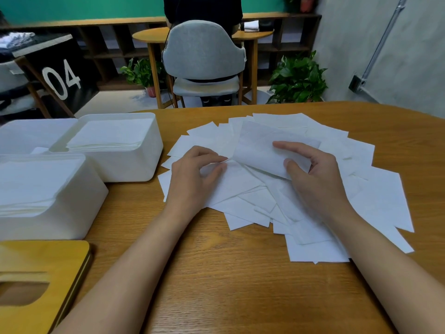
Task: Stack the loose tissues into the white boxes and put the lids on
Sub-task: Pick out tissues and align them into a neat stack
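Several loose white tissues lie spread in a fan on the wooden table. My right hand pinches one tissue at its near edge and lifts it off the pile. My left hand pinches the corner of a tissue beside it, fingers curled. Two white boxes stand at the left: the far box and the near box each hold a stack of tissues. A wooden lid with a slot lies at the near left.
A third white box sits at the far left behind the others. Beyond the table's far edge stand a grey chair, a small round table and potted plants. A person sits behind the chair.
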